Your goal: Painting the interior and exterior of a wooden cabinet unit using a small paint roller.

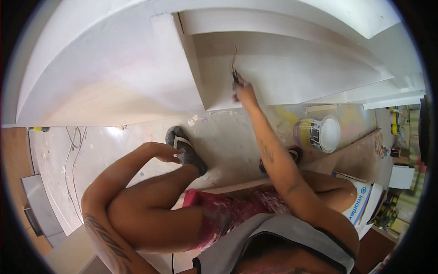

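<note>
My right hand (244, 92) reaches into a white cabinet compartment (273, 68), its fingers wrapped round a slim dark-handled tool (235, 76). A thin, slightly curved end extends from the tool towards the compartment's back wall; its exact kind is too small to make out. Slight blur softens this hand. My left hand (165, 152) hangs in front of my bent left leg, beside the dark flip-flop (194, 159) on my foot. Its fingers are loosely stretched, with nothing visible in them.
A paint can (325, 133) with a white lid stands on the paint-spattered floor (137, 150), right of my right arm. A printed cardboard box (365, 205) lies beside my right leg. Pale cables (73, 155) run along the floor at left. White cabinet panels (118, 68) rise ahead.
</note>
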The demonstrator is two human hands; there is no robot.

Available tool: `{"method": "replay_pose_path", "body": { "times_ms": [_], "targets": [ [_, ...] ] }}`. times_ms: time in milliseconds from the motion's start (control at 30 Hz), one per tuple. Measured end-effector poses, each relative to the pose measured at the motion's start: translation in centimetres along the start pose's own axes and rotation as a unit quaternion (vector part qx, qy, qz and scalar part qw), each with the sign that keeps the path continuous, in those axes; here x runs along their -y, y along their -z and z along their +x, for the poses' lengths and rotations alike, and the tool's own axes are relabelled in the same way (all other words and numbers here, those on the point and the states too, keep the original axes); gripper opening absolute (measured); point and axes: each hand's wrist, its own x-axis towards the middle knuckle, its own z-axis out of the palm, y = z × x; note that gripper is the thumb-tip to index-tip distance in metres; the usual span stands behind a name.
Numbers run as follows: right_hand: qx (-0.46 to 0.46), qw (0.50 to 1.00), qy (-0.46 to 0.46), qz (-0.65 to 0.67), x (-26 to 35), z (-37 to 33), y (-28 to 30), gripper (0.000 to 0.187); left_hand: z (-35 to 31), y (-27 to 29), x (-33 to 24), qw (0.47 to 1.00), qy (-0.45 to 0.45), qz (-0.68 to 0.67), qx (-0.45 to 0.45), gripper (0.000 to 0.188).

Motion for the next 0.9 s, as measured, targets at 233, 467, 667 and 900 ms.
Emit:
{"method": "replay_pose_path", "body": {
  "times_ms": [233, 467, 667, 900],
  "targets": [
    [-0.044, 0.981, -0.037, -0.184, -10.1, -21.9, 3.1, 0.056, -0.5, 0.0, 0.0, 0.999, 0.020, -0.024, 0.008, 0.074],
    [-0.048, 0.969, 0.088, -0.227, -9.1, -28.2, 5.0, 0.053, -1.5, 0.5, -0.5, 0.996, 0.080, 0.030, 0.029, 0.076],
    [-0.060, 0.950, 0.115, -0.285, -6.6, -19.5, 4.4, 0.055, -1.6, 1.2, -0.7, 0.998, 0.068, 0.004, -0.007, 0.076],
    [-0.011, 0.948, -0.002, -0.318, -5.2, -13.7, 4.7, 0.058, -2.4, 0.8, -0.3, 0.995, 0.093, 0.033, -0.013, 0.076]
  ]
}}
